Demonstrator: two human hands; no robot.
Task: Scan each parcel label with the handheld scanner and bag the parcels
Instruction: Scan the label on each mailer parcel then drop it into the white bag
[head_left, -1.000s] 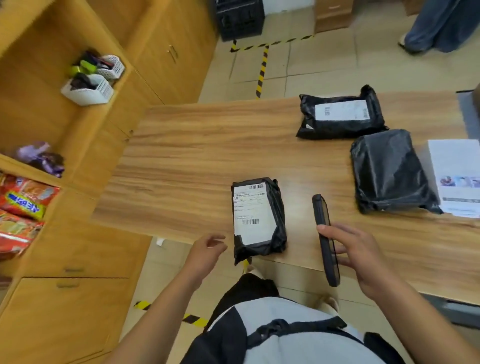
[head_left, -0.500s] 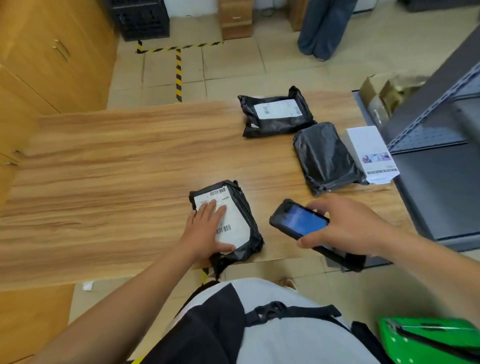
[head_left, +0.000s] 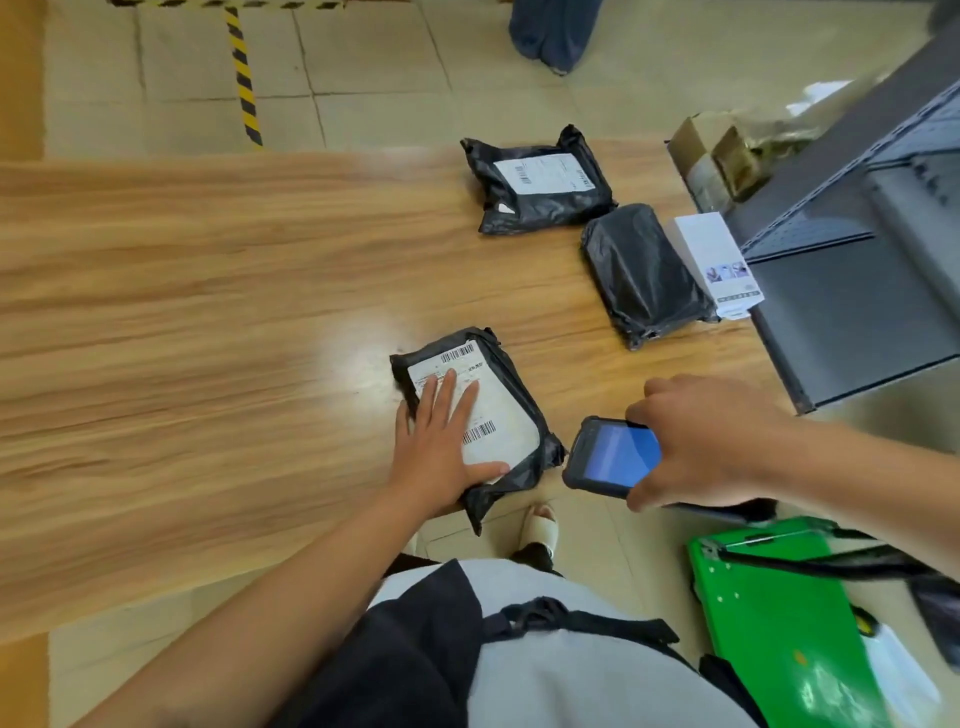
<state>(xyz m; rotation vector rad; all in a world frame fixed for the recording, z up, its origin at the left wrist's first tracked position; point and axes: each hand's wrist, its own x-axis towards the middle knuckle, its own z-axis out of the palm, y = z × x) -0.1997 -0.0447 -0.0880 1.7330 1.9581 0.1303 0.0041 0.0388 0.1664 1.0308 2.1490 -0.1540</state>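
Pressing flat left hand on crinkly black parcel; right hand grips slab-shaped scanner.

Left hand flat on the near parcel at the worktop edge, right hand gripping the scanner just beside it, screen lit.

Wooden table on beige tiled floor.
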